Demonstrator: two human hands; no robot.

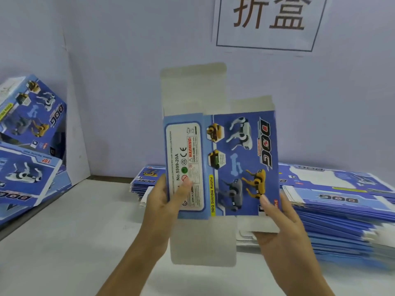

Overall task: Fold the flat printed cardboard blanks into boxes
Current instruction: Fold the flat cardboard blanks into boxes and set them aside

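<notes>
At far left, folded boxes [32,116] lean against the wall on the white worktop [74,242]. The left hand [164,199] reaches up, thumb across the label panel, fingers pinching the left edge of a flat blank [222,165] held upright above the worktop. The right hand [277,218] pinches its lower right corner, thumb on the print. Behind and to the right lies a stack of blanks [342,210].

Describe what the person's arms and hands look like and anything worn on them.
Both forearms are bare, with no sleeves in view. The left hand and right hand wear no gloves, and no rings, watch or wristband are visible. Fingernails look short and unpainted.
</notes>
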